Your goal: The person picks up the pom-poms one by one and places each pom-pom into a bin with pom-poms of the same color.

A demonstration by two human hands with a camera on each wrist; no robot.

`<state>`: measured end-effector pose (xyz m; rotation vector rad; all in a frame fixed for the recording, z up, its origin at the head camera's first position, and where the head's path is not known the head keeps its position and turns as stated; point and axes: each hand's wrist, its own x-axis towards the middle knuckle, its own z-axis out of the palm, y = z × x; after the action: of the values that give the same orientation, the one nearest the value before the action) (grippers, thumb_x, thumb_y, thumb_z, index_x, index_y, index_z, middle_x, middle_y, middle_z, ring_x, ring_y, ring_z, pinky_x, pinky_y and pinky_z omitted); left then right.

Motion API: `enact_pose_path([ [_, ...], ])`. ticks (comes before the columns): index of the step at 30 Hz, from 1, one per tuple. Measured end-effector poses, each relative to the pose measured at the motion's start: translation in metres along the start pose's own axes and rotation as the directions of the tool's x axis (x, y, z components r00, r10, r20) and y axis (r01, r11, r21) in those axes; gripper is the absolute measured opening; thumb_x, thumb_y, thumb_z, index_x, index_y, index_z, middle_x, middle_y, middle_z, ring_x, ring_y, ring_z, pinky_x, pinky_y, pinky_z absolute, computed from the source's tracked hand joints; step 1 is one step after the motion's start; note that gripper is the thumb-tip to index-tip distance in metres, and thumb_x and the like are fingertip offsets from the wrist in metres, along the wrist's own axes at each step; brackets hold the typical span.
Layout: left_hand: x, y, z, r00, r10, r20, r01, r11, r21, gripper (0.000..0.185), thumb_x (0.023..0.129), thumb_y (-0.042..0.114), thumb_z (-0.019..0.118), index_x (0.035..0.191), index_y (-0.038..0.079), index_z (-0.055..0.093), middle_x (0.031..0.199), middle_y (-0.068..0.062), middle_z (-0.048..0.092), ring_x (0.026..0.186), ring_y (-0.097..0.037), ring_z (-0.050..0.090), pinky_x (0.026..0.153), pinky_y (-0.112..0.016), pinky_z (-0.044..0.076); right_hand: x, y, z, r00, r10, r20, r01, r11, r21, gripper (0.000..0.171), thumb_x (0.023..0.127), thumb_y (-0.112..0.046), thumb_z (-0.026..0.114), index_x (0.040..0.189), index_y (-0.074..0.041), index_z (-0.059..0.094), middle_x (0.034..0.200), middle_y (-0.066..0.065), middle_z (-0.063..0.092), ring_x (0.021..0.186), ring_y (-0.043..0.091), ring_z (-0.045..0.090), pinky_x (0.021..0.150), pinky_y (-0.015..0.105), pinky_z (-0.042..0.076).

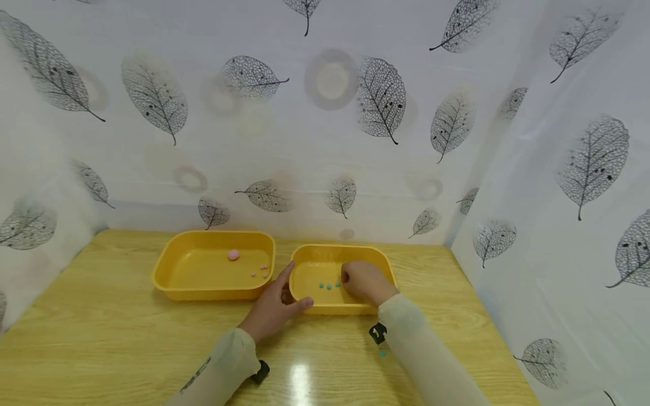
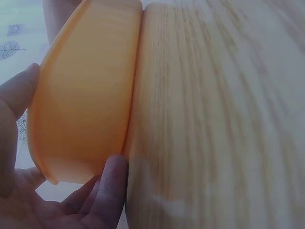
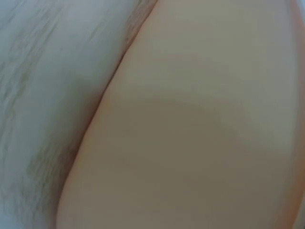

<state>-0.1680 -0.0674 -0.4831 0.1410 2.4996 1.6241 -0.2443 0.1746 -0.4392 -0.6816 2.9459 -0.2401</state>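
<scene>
Sitting at far left on the desk (image 1: 101, 338), one yellow tray (image 1: 167, 270) holds pink pieces (image 1: 233, 255). Next, the left hand (image 1: 271, 310) spreads its grip wide against the second tray's (image 1: 330, 308) near-left corner. Inside that tray, blue beads (image 1: 329, 286) lie beside the right hand (image 1: 365, 282), fingers curled; whether its grip holds anything cannot be told.

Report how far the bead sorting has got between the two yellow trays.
Done: pink beads and a larger pink lump lie in the left tray. In hand: the right hand reaches into the right tray beside three teal beads, while the left hand steadies that tray's corner. Left: one teal bead lies on the table.
</scene>
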Motion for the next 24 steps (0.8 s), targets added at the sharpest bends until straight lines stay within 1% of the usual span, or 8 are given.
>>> enact_pose_path([
  [4, 0.0, 0.001, 0.0, 1.0, -0.001, -0.004, 0.001, 1.0, 0.001, 0.101, 0.089, 0.051, 0.079, 0.167, 0.033, 0.016, 0.133, -0.004, 0.061, 0.103, -0.015, 0.061, 0.094, -0.04, 0.051, -0.001, 0.001, -0.001, 1.0, 0.012, 0.012, -0.012, 0.999, 0.03, 0.011, 0.09, -0.005, 0.069, 0.085, -0.014, 0.069, 0.084, -0.001, 0.068, 0.074, 0.016, 0.058, 0.074, 0.037, 0.054],
  [7, 0.001, 0.0, 0.001, 1.0, -0.001, -0.002, 0.001, 1.0, 0.0, 0.102, 0.089, 0.051, 0.079, 0.167, 0.033, 0.016, 0.129, -0.004, 0.062, 0.101, -0.014, 0.061, 0.092, -0.039, 0.051, -0.006, 0.002, -0.004, 1.0, 0.025, 0.019, -0.026, 0.997, 0.072, 0.006, 0.092, -0.005, 0.07, 0.094, -0.01, 0.072, 0.093, 0.002, 0.071, 0.082, 0.018, 0.063, 0.081, 0.04, 0.056],
  [10, 0.001, -0.001, 0.001, 1.0, 0.0, 0.003, 0.0, 1.0, -0.006, 0.103, 0.089, 0.05, 0.08, 0.167, 0.032, 0.015, 0.123, -0.003, 0.064, 0.097, -0.014, 0.061, 0.089, -0.037, 0.052, -0.014, 0.003, -0.011, 1.0, 0.028, -0.001, -0.028, 0.993, 0.111, 0.009, 0.094, -0.005, 0.07, 0.102, -0.008, 0.072, 0.097, 0.003, 0.071, 0.087, 0.019, 0.065, 0.084, 0.042, 0.057],
  [12, 0.002, -0.001, 0.002, 1.0, -0.001, 0.003, 0.001, 1.0, -0.009, 0.103, 0.089, 0.049, 0.08, 0.167, 0.032, 0.015, 0.123, -0.003, 0.064, 0.096, -0.014, 0.061, 0.088, -0.036, 0.052, -0.021, 0.005, -0.015, 0.999, 0.017, -0.042, -0.012, 0.993, 0.118, 0.011, 0.095, -0.005, 0.069, 0.105, -0.009, 0.072, 0.097, 0.001, 0.071, 0.087, 0.017, 0.065, 0.082, 0.04, 0.056],
  [15, 0.002, -0.001, 0.002, 1.0, 0.001, 0.002, -0.001, 1.0, -0.012, 0.103, 0.089, 0.048, 0.08, 0.167, 0.032, 0.016, 0.121, -0.003, 0.064, 0.095, -0.015, 0.061, 0.086, -0.036, 0.052, -0.034, 0.007, -0.02, 0.991, -0.018, -0.135, 0.034, 0.992, 0.118, 0.013, 0.095, -0.007, 0.07, 0.108, -0.01, 0.071, 0.098, -0.001, 0.071, 0.085, 0.016, 0.065, 0.077, 0.036, 0.056],
  [18, 0.001, -0.001, 0.002, 1.0, 0.003, 0.003, -0.003, 1.0, -0.007, 0.102, 0.089, 0.048, 0.08, 0.167, 0.032, 0.015, 0.12, -0.003, 0.064, 0.094, -0.015, 0.061, 0.085, -0.035, 0.052, -0.048, 0.01, -0.025, 0.971, -0.076, -0.225, 0.102, 0.989, 0.107, 0.017, 0.094, -0.009, 0.074, 0.11, -0.011, 0.07, 0.104, -0.001, 0.07, 0.083, 0.016, 0.065, 0.072, 0.032, 0.054],
  [20, 0.001, 0.0, 0.002, 1.0, 0.004, 0.0, -0.004, 1.0, -0.005, 0.102, 0.09, 0.047, 0.08, 0.167, 0.032, 0.016, 0.121, -0.003, 0.064, 0.094, -0.015, 0.061, 0.085, -0.035, 0.052, -0.058, 0.011, -0.029, 0.956, -0.116, -0.269, 0.147, 0.984, 0.096, 0.02, 0.093, -0.009, 0.077, 0.11, -0.012, 0.068, 0.106, -0.001, 0.069, 0.081, 0.016, 0.064, 0.069, 0.029, 0.054],
  [24, 0.001, 0.0, 0.003, 1.0, -0.001, -0.007, 0.002, 1.0, 0.004, 0.102, 0.09, 0.047, 0.08, 0.167, 0.032, 0.016, 0.122, -0.003, 0.063, 0.094, -0.015, 0.061, 0.087, -0.035, 0.052, -0.076, 0.014, -0.035, 0.935, -0.176, -0.309, 0.211, 0.974, 0.082, 0.023, 0.091, -0.008, 0.079, 0.11, -0.012, 0.067, 0.104, -0.002, 0.067, 0.074, 0.012, 0.057, 0.065, 0.024, 0.051],
])
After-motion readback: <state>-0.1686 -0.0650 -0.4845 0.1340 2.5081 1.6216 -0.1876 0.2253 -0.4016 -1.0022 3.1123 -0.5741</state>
